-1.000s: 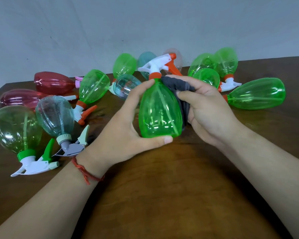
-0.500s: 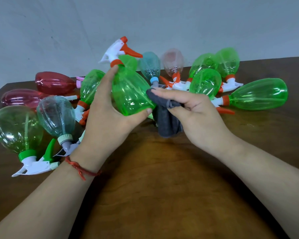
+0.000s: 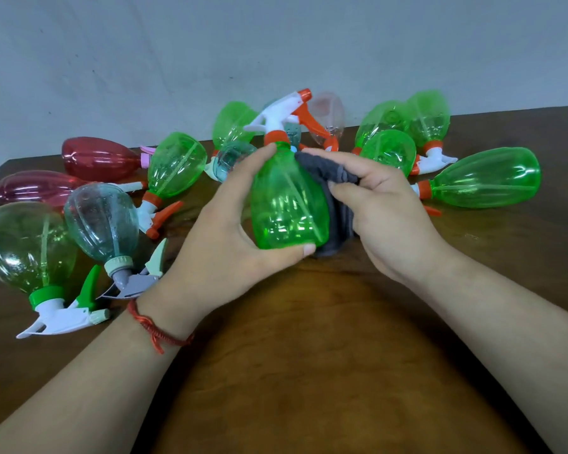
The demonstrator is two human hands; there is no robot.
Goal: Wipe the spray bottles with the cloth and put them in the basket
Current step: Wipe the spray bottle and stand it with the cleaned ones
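Note:
My left hand (image 3: 223, 234) grips a bright green spray bottle (image 3: 287, 204) upright just above the table, thumb under its base and fingers behind it. Its white and orange trigger head (image 3: 284, 117) points left. My right hand (image 3: 384, 208) holds a dark grey cloth (image 3: 335, 191) bunched against the bottle's right side. No basket is in view.
Several more spray bottles lie on the brown wooden table (image 3: 325, 371): two red ones (image 3: 99, 158) at far left, a pale green one (image 3: 23, 247) and a clear one (image 3: 102, 221) at front left, green ones (image 3: 486, 181) at back right. A grey wall stands behind.
The green bottle, tilted up to the left and away from the cloth half a second ago, is back upright at centre, and my right hand presses the cloth against its side again.

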